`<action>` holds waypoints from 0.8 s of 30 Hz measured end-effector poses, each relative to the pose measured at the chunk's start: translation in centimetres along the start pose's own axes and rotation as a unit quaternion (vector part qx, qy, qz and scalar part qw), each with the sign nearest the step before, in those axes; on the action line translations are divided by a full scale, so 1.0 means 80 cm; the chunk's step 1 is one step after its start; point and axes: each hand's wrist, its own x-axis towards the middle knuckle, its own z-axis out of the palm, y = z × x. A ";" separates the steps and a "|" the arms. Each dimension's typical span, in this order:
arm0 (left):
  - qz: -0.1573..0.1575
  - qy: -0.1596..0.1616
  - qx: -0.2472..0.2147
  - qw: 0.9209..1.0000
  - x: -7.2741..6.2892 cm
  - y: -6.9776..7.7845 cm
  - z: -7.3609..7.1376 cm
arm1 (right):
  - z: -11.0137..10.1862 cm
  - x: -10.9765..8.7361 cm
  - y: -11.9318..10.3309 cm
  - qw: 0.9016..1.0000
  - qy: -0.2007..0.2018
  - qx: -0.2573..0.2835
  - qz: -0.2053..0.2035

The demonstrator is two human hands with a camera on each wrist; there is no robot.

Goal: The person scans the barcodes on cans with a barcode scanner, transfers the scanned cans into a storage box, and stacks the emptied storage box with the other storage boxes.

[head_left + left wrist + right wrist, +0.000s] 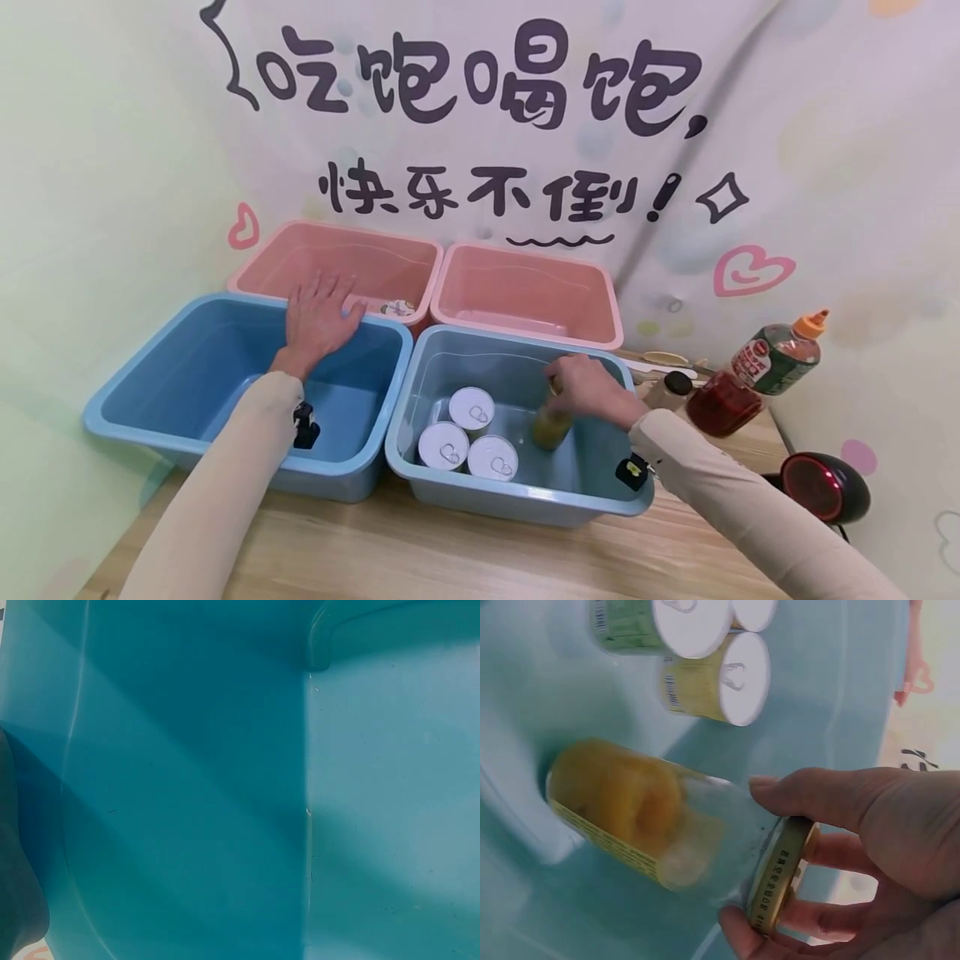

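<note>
I begin at the left: the deep-blue rectangular plastic bin stands on the pale wood-grain worktop, and the left hand lies spread across its far edge in the head view, fingers extended, holding nothing. I cannot confirm contact with that rim; should the palm bear down there, the bin could tip or slide. Behind it, the pink rectangular plastic bin contains a small white patterned item, which careless lowering of the fingers could disturb. Next, in the lighter-blue rectangular plastic bin, three white-topped cylindrical cans stand grouped at the left. The clear glass jar with yellow-orange contents and a gold lid is in this same bin, right of the cans and apart from them; a leftward swing could strike them. The right hand grips it by the lid. I judge this hold marginal: smooth metal and a weighty body could cause slip or rotation. I cannot verify base support. Farther right, a wide elbow sweep could topple the clear red-sauce bottle with an orange nozzle.
</note>
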 end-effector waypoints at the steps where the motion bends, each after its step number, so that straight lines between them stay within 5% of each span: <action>1: 0.000 0.001 0.001 1.000 0.000 0.000 0.000 | -0.005 -0.002 0.000 1.000 0.003 0.000 -0.008; 6: 0.003 0.008 0.006 1.000 -0.002 0.001 -0.002 | -0.032 -0.015 -0.002 0.999 0.016 0.003 -0.044; 24: 0.008 0.014 0.001 1.000 -0.002 0.001 -0.001 | -0.115 -0.069 0.007 0.998 0.027 0.037 -0.032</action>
